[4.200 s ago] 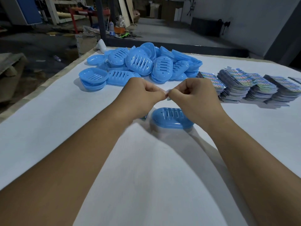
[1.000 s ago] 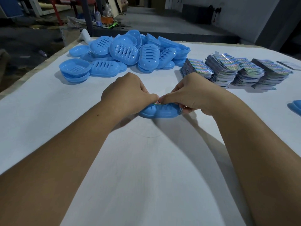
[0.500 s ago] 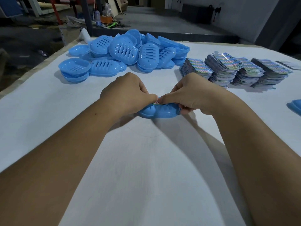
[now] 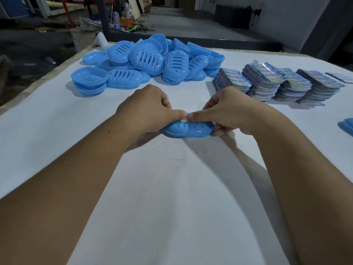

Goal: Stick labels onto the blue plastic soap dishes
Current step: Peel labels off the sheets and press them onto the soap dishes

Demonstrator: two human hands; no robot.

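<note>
A blue soap dish (image 4: 188, 130) lies upside down on the white table (image 4: 172, 188) in front of me. My left hand (image 4: 148, 109) grips its left end and my right hand (image 4: 224, 111) grips its right end. Both thumbs meet on top of the dish and press a small colourful label (image 4: 183, 120) onto it. Most of the label is hidden under the thumbs. A heap of blue soap dishes (image 4: 150, 61) lies at the far left of the table. Stacks of printed label sheets (image 4: 277, 83) stand at the far right.
Part of another blue dish (image 4: 346, 126) shows at the right edge. The table's left edge (image 4: 38, 79) runs diagonally, with the workshop floor beyond it. A dark post (image 4: 103, 22) and clutter stand behind the table's far edge.
About four seconds ago both hands held a label in the air above the dish. They have come down onto the dish and stayed there, thumbs pressing, over the last second.
</note>
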